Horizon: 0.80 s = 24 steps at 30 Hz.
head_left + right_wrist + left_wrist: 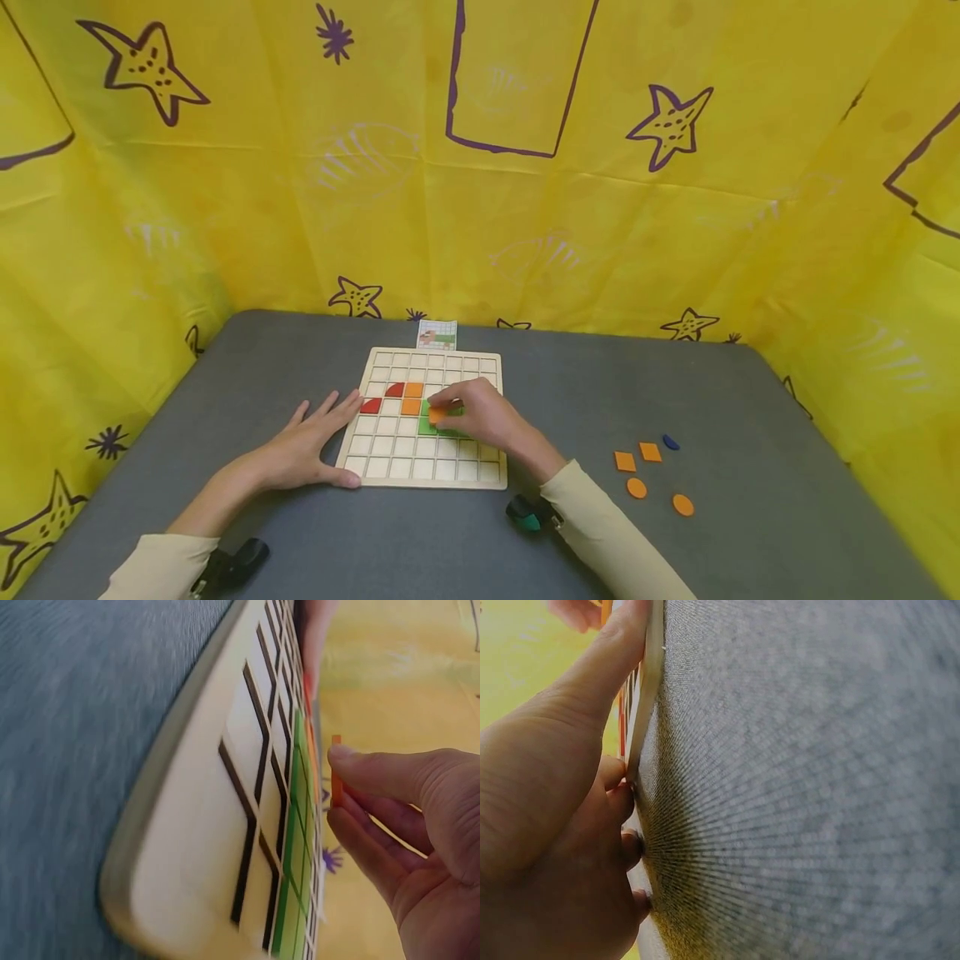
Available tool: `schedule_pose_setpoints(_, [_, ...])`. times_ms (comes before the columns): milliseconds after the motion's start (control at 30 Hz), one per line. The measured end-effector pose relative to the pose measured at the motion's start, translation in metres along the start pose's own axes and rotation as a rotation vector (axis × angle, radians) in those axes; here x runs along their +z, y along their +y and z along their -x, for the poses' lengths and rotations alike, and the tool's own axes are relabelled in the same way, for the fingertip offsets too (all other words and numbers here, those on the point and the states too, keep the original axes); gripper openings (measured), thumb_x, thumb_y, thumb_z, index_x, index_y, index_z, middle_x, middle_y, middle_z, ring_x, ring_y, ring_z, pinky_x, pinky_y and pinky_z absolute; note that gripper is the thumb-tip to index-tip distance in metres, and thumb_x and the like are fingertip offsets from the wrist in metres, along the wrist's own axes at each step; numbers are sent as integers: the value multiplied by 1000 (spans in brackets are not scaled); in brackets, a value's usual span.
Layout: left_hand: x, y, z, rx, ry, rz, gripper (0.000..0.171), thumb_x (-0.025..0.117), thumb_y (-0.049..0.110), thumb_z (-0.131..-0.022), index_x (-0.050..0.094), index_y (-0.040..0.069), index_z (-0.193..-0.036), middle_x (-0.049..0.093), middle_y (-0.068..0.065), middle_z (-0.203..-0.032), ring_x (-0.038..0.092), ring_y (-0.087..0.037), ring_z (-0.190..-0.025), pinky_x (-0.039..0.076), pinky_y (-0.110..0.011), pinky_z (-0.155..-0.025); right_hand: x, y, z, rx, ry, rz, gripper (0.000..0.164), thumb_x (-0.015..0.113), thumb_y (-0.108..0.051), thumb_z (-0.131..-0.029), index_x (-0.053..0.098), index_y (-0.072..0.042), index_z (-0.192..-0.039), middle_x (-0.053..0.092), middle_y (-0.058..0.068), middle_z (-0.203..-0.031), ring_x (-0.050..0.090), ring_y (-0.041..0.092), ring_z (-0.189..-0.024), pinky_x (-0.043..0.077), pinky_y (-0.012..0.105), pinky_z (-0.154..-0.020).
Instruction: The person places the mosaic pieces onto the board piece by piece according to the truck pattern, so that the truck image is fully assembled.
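A pale wooden grid board (405,467) lies on the table. My right hand (483,412) is over its middle and pinches an orange square tile (337,772) between thumb and fingers, held above the board's face in the right wrist view. Green tiles (427,427) lie in the cells beneath, partly covered by this hand. To their left are two orange square tiles (412,398) and two red quarter-circle tiles (394,390) set in the grid. My left hand (303,446) rests with spread fingers at the board's left edge, its thumb by the lower left corner.
A small picture card (438,334) touches the board's far edge. On the right of the table lie two orange squares (625,461), two orange round tiles (682,505) and a dark blue piece (671,442). A yellow patterned cloth (480,217) hangs behind the grey table (570,375).
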State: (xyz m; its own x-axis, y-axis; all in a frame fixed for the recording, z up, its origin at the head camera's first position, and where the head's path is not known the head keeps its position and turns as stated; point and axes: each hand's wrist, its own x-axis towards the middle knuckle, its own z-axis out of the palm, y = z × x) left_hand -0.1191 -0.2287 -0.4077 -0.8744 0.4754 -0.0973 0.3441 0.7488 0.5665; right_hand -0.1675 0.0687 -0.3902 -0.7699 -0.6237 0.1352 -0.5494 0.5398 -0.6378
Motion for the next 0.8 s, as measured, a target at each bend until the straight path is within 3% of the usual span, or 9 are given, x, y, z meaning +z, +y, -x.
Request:
schedule_pose_setpoints(233, [0, -1, -2, -5, -19, -7, 119, 77, 65, -68, 23, 3, -155, 16, -19, -161, 5, -49, -145, -6, -70, -109, 13, -9, -9, -6, -11, 11, 30, 80, -10, -82, 75, -5, -110, 74, 2, -106, 67, 9, -98, 50, 20, -87])
schedule_pose_setpoints(800, [2, -1, -1, -11, -17, 3, 117, 78, 62, -69, 23, 4, -155, 16, -19, -161, 5, -49, -145, -6, -70, -108, 34, -22, -22, -35, -7, 181, 30, 82, -13, -80, 76, -11, -109, 74, -6, -101, 63, 2, -86, 48, 14, -78])
